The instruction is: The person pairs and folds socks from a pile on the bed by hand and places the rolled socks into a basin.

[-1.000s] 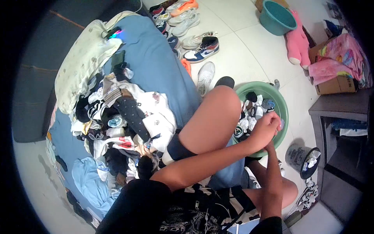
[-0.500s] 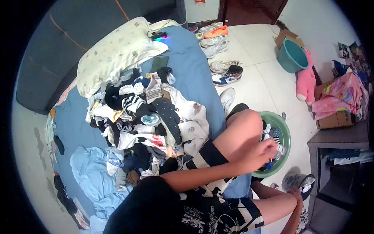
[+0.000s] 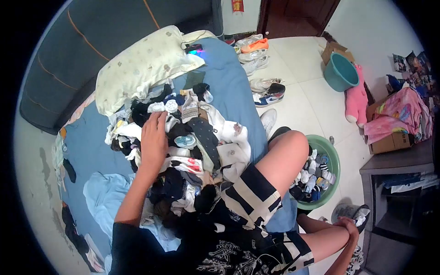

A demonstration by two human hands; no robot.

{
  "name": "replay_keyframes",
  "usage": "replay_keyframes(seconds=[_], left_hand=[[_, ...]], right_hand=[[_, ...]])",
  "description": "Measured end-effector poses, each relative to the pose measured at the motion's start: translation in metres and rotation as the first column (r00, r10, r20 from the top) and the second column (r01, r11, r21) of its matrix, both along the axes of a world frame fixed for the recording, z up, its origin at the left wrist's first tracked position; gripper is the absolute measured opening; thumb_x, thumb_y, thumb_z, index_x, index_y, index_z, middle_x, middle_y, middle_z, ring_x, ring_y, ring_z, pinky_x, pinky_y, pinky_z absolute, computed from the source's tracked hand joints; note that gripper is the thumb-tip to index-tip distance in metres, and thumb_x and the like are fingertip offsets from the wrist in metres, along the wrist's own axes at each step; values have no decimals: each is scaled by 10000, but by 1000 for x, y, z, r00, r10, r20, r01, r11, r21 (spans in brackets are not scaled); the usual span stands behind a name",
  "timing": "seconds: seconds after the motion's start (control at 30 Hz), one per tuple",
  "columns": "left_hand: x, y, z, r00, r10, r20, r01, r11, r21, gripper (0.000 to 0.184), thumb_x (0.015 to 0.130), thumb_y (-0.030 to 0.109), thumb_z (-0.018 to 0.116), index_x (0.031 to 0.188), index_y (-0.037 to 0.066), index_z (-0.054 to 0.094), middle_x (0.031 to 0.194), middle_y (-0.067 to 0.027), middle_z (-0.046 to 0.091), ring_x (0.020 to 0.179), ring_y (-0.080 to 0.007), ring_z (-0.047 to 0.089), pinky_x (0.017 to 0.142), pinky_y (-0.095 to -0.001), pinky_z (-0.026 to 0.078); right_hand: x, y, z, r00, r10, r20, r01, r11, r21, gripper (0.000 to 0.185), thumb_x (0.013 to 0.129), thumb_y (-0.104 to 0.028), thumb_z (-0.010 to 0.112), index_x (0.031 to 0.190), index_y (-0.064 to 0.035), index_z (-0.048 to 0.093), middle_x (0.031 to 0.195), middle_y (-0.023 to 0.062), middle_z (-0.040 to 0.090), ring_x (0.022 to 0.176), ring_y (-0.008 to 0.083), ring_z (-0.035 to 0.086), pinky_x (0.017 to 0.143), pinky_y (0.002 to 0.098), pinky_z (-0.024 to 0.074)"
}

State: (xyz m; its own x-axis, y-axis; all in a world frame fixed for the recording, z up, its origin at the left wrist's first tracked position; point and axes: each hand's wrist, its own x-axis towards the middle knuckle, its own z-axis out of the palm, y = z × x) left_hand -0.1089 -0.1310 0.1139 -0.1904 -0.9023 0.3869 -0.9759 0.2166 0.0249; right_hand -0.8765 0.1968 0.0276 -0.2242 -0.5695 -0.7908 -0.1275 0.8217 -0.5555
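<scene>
My left hand (image 3: 155, 137) is over the heap of loose socks and small clothes (image 3: 197, 137) on the bed, fingers stretched out. Its fingertips reach a rolled white sock (image 3: 171, 106) and a neighbouring white one; no firm grip shows. Part of the pile is hidden beneath the hand and forearm. My right hand (image 3: 350, 228) rests draped over my right knee, holding nothing that I can see. Between my legs and the floor tiles stands a green basin (image 3: 336, 172), with several balled socks (image 3: 314, 174) in it.
A patterned pillow (image 3: 142, 68) lies at the bed's head, with a small lit device (image 3: 195, 49) beside it. Light blue cloth (image 3: 103, 192) is bunched on the blue sheet. Shoes (image 3: 256, 62) line the floor near a teal bucket (image 3: 341, 71). A dark cabinet (image 3: 389, 220) stands at right.
My left hand has swung from above the green basin back to the sock heap on the bed, uncovering the basin's socks. My right hand stays at the knee. The view has shifted slightly.
</scene>
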Motion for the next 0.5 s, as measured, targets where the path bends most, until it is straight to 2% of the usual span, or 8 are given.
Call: replay_keyframes(seconds=[0.03,0.1,0.13,0.2,0.3,0.4,0.43,0.5], left_hand=[[17,-10,-9,1000,-1,3,1,1000,-10,542,740,-18,640,1258,49,498,1190,-178,565,1175,-372,510,1011,-441,394],[48,-24,-33,980,-21,198,7,997,73,559,732,16,679,1265,61,515,1201,-160,571,1208,-334,504,1029,-429,390],[62,-35,-41,988,-20,152,-14,975,221,576,711,46,717,1258,76,540,1196,-149,582,1166,-313,540,997,-417,421],[71,-43,-50,997,77,18,-78,924,374,562,703,86,743,1237,91,565,1144,-135,603,1077,-303,584,918,-418,459],[78,-36,-53,999,18,39,-28,962,273,528,699,116,755,1196,86,579,1033,-127,610,965,-322,604,822,-434,474],[74,-12,-42,995,48,82,-70,952,297,458,699,133,761,1117,85,582,961,-121,590,927,-330,590,776,-438,452],[74,1,-41,997,0,73,-18,967,254,393,698,132,764,1031,76,563,944,-122,576,932,-335,570,774,-444,424],[81,31,-48,997,12,70,-32,956,291,414,647,103,755,1004,72,547,980,-122,555,979,-329,530,809,-444,391]], right_hand=[[-1,-2,-3,1000,-11,24,11,1000,9,431,922,-284,594,1224,21,553,930,217,706,873,285,691,837,363,521],[-1,-1,-7,1000,-11,-13,11,1000,4,423,923,-284,595,1223,13,556,923,213,707,860,280,692,822,359,524],[-2,0,-7,999,-10,-52,10,1000,4,416,925,-284,596,1222,4,559,917,209,708,847,275,694,806,355,527],[-4,3,-11,997,-30,-72,31,999,22,395,937,-284,585,1214,-4,561,893,199,710,811,264,696,775,343,531],[0,6,-8,995,-82,-65,79,996,-34,390,943,-291,595,1200,-1,556,860,197,708,764,253,693,749,339,531],[0,5,-9,993,-70,-97,70,998,-8,392,931,-274,604,1208,0,561,912,193,697,811,280,693,775,375,536],[0,5,-10,993,-67,-94,66,998,-8,392,931,-274,604,1208,0,561,912,193,697,811,280,693,775,375,536],[-1,6,-11,988,-83,-127,86,996,18,391,937,-275,599,1219,-7,559,925,192,694,801,278,692,769,372,537]])
